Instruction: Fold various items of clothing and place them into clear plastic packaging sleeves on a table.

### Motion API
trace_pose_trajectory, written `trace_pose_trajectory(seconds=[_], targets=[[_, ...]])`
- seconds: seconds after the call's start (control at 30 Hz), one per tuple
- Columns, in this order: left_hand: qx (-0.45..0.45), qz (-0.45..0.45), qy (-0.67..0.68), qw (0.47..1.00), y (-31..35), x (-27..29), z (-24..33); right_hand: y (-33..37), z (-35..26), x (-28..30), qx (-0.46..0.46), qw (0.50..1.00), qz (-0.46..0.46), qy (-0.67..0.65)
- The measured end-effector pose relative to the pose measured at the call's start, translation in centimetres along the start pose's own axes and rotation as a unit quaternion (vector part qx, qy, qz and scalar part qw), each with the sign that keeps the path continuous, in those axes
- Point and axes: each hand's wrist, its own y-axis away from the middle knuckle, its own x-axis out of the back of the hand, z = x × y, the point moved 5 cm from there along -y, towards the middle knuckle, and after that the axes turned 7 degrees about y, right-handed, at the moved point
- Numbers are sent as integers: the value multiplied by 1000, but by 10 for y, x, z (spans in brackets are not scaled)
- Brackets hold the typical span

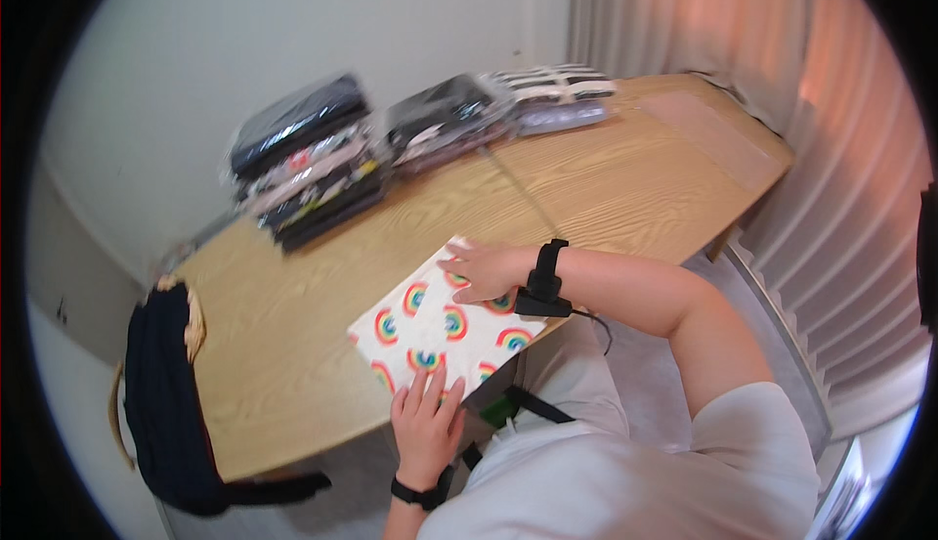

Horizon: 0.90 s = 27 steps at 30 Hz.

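A folded white cloth (418,327) printed with small rainbows lies at the near edge of the table, its lower corner close to the rim. My right hand (481,270) rests on the cloth's far right part, palm down with fingers stretched out. At its near side, my left hand (428,421) touches the edge with its fingers spread. Neither hand grips anything. Both wrists wear black straps, and a dark cable runs from the right one. Whether the cloth is a garment or a plain piece of fabric, I cannot tell.
Along the back of the wooden table (322,345) stand a tall stack of bagged folded clothes (313,164), a lower bagged pile (440,120) and striped folded cloth (552,83). A dark garment (161,393) hangs over a chair at left. Curtains (723,32) hang at right.
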Motion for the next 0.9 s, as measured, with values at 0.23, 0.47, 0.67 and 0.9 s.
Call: trace_pose_trajectory(seconds=[0.23, 0.47, 0.67, 0.9], targets=[[12, 18, -32, 999, -1, -15, 1, 122, 197, 47, -154, 944, 263, -130], [30, 17, -35, 999, -14, -10, 13, 304, 364, 58, -557, 795, 224, 88], [17, 10, -51, 998, -14, -13, 13, 388, 472, 7, -653, 719, 226, 82], [18, 12, -59, 998, -18, -17, 15, 404, 506, -24, -646, 719, 255, -21]])
